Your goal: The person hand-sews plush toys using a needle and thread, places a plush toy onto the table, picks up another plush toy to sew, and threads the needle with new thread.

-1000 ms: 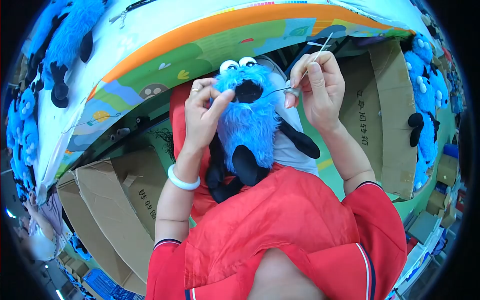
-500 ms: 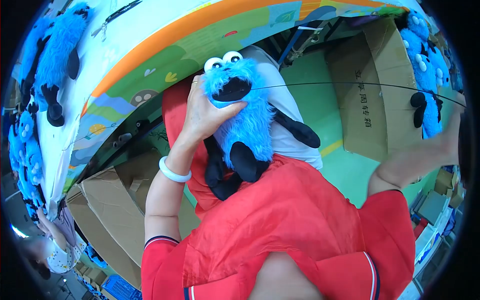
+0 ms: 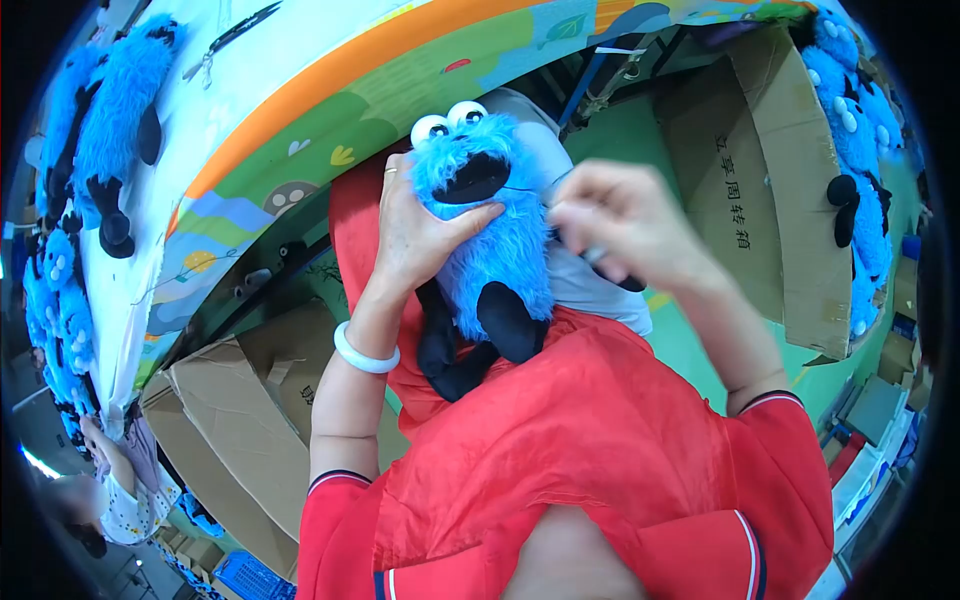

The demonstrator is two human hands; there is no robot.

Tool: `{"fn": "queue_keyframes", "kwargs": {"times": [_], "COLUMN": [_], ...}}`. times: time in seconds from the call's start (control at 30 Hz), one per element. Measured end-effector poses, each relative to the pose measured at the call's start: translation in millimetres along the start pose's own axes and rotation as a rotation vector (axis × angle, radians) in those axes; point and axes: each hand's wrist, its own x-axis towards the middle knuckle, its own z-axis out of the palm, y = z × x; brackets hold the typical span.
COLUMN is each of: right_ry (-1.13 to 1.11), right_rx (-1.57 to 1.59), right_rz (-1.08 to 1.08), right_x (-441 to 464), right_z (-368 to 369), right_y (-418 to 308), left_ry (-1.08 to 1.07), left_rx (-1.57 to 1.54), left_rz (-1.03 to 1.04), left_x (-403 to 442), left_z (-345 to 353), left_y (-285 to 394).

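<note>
A blue furry plush toy point(image 3: 490, 240) with white ball eyes, a black mouth and black limbs lies on my lap. My left hand point(image 3: 415, 225) is closed around the side of its head, with the thumb pressed below the mouth. A dark thread point(image 3: 522, 189) leads from the mouth's right corner toward my right hand point(image 3: 625, 215). That hand is just right of the toy's body, fingers pinched together and blurred by motion. Whether a needle is between the fingertips is too blurred to tell. The toy's black arm point(image 3: 632, 284) shows partly below my right hand.
On the white-topped table point(image 3: 250, 90) lie similar blue plush toys point(image 3: 125, 110) and a black tool point(image 3: 235, 35). Cardboard boxes stand at right point(image 3: 740, 200) and lower left point(image 3: 235, 420); more blue plush toys point(image 3: 850, 130) are at the right one. Another person point(image 3: 105, 490) is at far left.
My right hand has come in from the far right to beside the toy. The thread, stretched long and taut before, now shows only as a short piece. My left hand keeps its hold.
</note>
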Motion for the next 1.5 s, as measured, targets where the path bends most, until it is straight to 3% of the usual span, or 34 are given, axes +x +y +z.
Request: {"fn": "queue_keyframes", "kwargs": {"times": [0.1, 0.77, 1.5], "right_ry": [-0.154, -0.143, -0.137], "right_rx": [0.202, 0.524, 0.548], "right_rz": [-0.018, 0.14, 0.138], "right_x": [11, 10, 12], "right_z": [29, 35, 40], "right_y": [28, 34, 37], "left_ry": [0.008, 0.028, 0.028], "left_rx": [0.019, 0.051, 0.012], "left_rz": [-0.042, 0.019, 0.014], "left_x": [-1, 0, 0], "left_z": [-1, 4, 4], "left_y": [1, -2, -5]}}
